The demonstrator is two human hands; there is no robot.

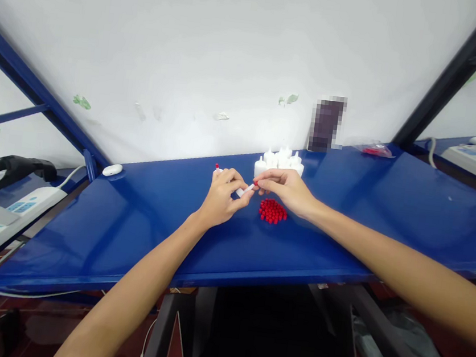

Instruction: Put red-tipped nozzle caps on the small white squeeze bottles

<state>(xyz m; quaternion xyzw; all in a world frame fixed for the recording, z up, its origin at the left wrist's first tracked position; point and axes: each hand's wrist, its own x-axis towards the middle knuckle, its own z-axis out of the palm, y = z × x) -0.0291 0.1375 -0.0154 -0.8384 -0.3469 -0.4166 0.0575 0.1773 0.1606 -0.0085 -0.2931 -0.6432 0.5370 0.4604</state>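
Head view: left hand [220, 197] grips white bottle [240, 192], contents hidden.

Head camera: one wide view from the wearer's head — facing forward and down.
Forearms [154, 272]: enter at bottom left and lower right, near the lens.
Left hand [221, 199], right hand [290, 191]: farther out, around mid-view, seen from above and behind.
Blue table [139, 219]: crosses the middle, viewed from over its near edge.
White wall [193, 47]: fills the top — faced beyond the table.
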